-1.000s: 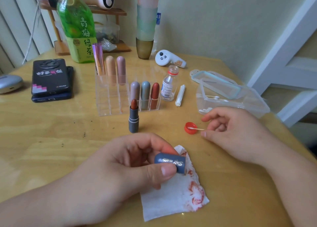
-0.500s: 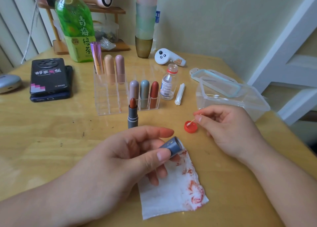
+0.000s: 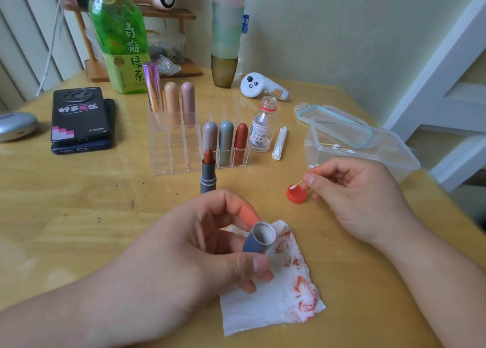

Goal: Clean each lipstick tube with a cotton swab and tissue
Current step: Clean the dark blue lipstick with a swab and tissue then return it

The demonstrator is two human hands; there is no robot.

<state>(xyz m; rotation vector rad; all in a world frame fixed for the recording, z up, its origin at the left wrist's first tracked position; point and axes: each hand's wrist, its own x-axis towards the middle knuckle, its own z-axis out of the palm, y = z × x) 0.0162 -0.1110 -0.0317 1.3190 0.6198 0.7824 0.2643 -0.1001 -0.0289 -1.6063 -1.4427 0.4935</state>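
My left hand (image 3: 200, 245) grips a blue-grey lipstick cap (image 3: 259, 238) between thumb and fingers, its open white mouth turned up toward me, red smears on the rim. Under it lies a white tissue (image 3: 278, 297) stained red. My right hand (image 3: 352, 195) pinches a cotton swab (image 3: 296, 185) whose tip dips into a small red bottle cap (image 3: 296, 195) on the table. The uncapped grey lipstick (image 3: 208, 172) with a red-brown bullet stands upright beyond my left hand.
A clear acrylic organiser (image 3: 184, 147) holds several capped lipsticks. An open small bottle (image 3: 263, 126) and a wrapped swab pack (image 3: 280, 142) stand to its right. A clear plastic box (image 3: 368, 150) with swabs sits far right. Phones (image 3: 80, 121), a green tea bottle (image 3: 119, 37), stacked cups (image 3: 225, 32) and a white controller (image 3: 263, 87) line the back.
My left hand has turned the cap from lying sideways so that its open end faces up. My right hand picked the swab up from the red bottle cap and now dips its tip there.
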